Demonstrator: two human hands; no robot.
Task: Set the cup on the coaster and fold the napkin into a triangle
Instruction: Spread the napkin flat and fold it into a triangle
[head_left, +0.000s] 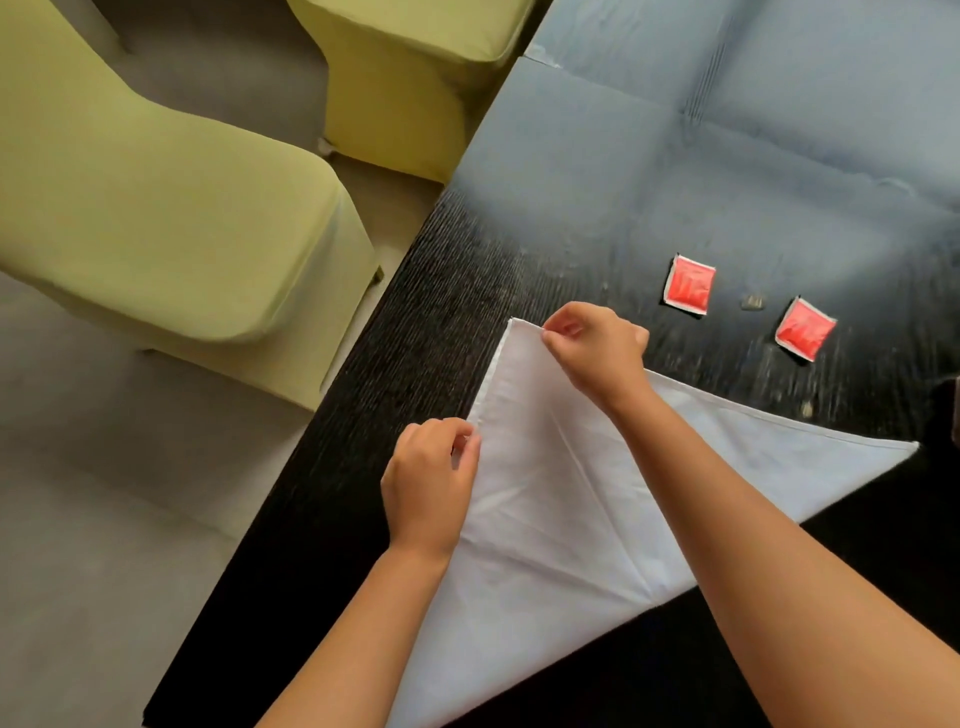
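One white napkin (561, 519), two red packets, two yellow-green chairs and two hands are in view. The first red packet (689, 285) and the second red packet (804, 329) lie at two o'clock from the napkin, with a small dark scrap (753, 302) between them. The near chair (171, 208) and far chair (410, 67) stand off the desk (415, 322) toward ten and twelve o'clock. The napkin lies at the desk's near-left part, folded to a creased triangle. The left hand (428, 480) pinches its nine o'clock edge; the right hand (597, 348) pinches the twelve o'clock corner.
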